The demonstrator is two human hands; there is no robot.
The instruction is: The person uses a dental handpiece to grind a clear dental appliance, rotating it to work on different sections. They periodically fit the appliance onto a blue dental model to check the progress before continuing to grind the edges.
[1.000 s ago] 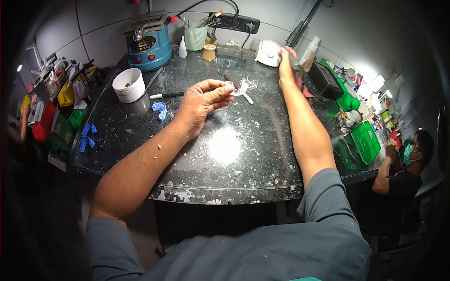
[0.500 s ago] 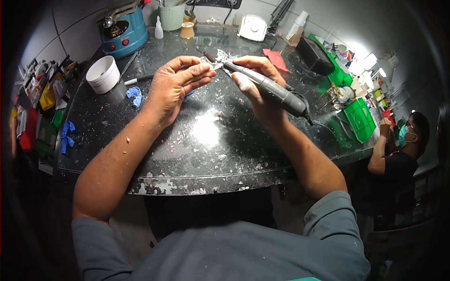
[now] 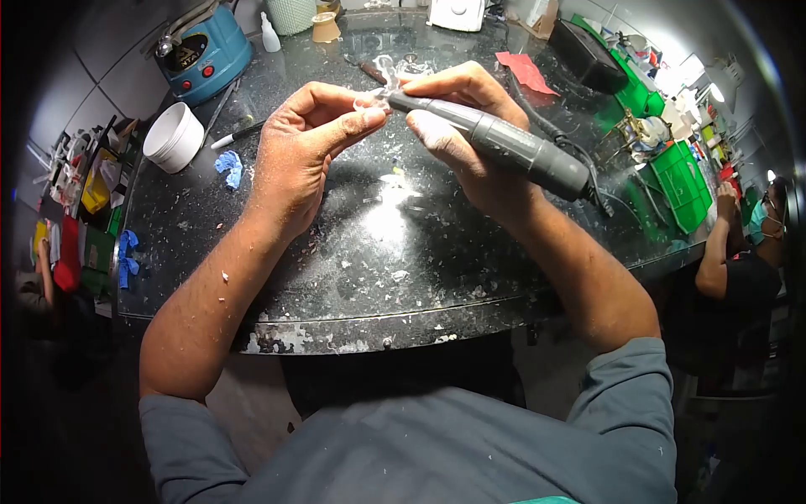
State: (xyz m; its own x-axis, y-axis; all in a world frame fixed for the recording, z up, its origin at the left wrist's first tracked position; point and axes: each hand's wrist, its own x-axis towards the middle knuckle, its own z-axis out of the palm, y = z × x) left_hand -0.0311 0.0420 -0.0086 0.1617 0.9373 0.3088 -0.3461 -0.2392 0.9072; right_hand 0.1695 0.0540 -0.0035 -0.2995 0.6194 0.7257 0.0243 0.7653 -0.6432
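My left hand [image 3: 302, 147] pinches a small clear plastic piece [image 3: 369, 102] between thumb and fingers above the dark speckled worktop [image 3: 395, 260]. My right hand [image 3: 462, 126] grips a grey rotary handpiece [image 3: 504, 144] like a pen. Its tip meets the clear piece. A black cord [image 3: 588, 181] trails from the handpiece's rear toward the right. Another clear plastic piece [image 3: 395, 67] lies on the worktop just beyond my hands.
A white tub [image 3: 172, 136], a blue machine [image 3: 201, 50], a black marker [image 3: 235, 134] and blue scraps [image 3: 227, 166] sit at the left. Green trays [image 3: 680, 181] and a black box [image 3: 588, 55] are at the right. A masked person [image 3: 747, 252] sits at the far right.
One second ago my right hand reached to the back of the bench; it came back holding the handpiece and set the tip against the clear piece. Both hands moved nearer to me.
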